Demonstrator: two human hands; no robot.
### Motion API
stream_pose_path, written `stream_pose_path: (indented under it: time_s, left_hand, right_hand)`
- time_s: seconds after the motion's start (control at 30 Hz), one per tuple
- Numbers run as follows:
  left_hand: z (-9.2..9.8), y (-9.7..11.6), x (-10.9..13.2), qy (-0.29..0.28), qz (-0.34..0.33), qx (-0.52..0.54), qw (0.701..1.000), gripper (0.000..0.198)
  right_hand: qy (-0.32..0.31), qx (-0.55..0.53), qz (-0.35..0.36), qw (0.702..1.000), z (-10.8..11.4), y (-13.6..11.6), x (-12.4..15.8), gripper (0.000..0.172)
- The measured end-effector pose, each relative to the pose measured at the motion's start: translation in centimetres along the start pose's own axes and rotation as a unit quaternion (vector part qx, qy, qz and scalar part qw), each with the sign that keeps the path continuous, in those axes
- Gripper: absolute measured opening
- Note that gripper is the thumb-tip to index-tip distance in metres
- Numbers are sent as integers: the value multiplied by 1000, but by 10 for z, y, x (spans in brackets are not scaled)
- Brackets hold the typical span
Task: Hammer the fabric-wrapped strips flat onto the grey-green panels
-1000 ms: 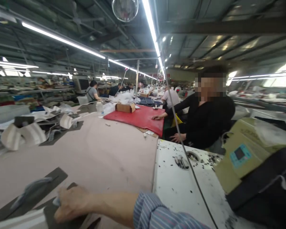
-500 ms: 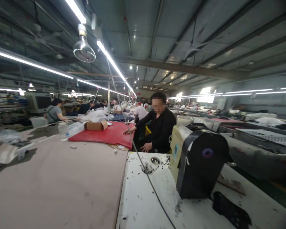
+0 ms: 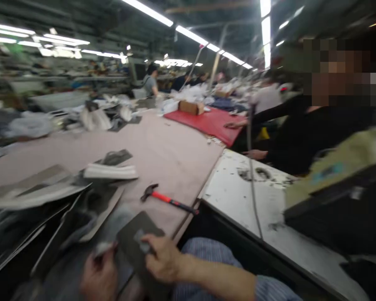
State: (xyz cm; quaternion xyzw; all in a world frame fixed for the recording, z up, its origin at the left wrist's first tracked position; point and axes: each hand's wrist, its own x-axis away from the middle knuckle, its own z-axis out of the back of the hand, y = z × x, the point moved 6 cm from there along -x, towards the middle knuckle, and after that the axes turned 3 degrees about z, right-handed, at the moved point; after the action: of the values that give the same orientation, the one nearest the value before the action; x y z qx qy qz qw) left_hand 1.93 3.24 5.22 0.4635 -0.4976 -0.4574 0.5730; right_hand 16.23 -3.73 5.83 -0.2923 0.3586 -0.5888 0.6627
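My right hand (image 3: 164,257) grips a flat dark grey piece (image 3: 133,234), with a small lighter grey patch (image 3: 139,238) beside the fingertips. What that patch is I cannot tell. My left hand (image 3: 100,271) is just left of the piece, its fingers curled together and blurred; whatever is in them is hidden. A hammer (image 3: 169,200) with a red and black handle lies on the pink-covered table (image 3: 163,159), beyond my right hand. To the left is a heap of dark and white strips (image 3: 109,171) and grey sheets.
A white machine table (image 3: 225,188) stands to the right, carrying a cream and black machine (image 3: 329,188). Behind it sits a person in black (image 3: 301,129), one hand on red material (image 3: 209,123). A cardboard box (image 3: 189,107) rests there. A thin cable (image 3: 253,192) hangs in front.
The view has swung down and to the left. Both my hands, the dark grey piece and the hammer now show. The seated person appears farther right in the picture.
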Motion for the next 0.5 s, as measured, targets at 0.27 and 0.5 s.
stream_pose_path:
  time_s: [0.27,0.5]
  left_hand:
    - [64,-49,-9,133,-52,4,990,31]
    - [29,-37,-19,40,-67,8,997,25]
  right_hand:
    - [-20,-81,17,996,-35,5,19,47]
    - [-43,-101,-58,992,-41,7,18,44]
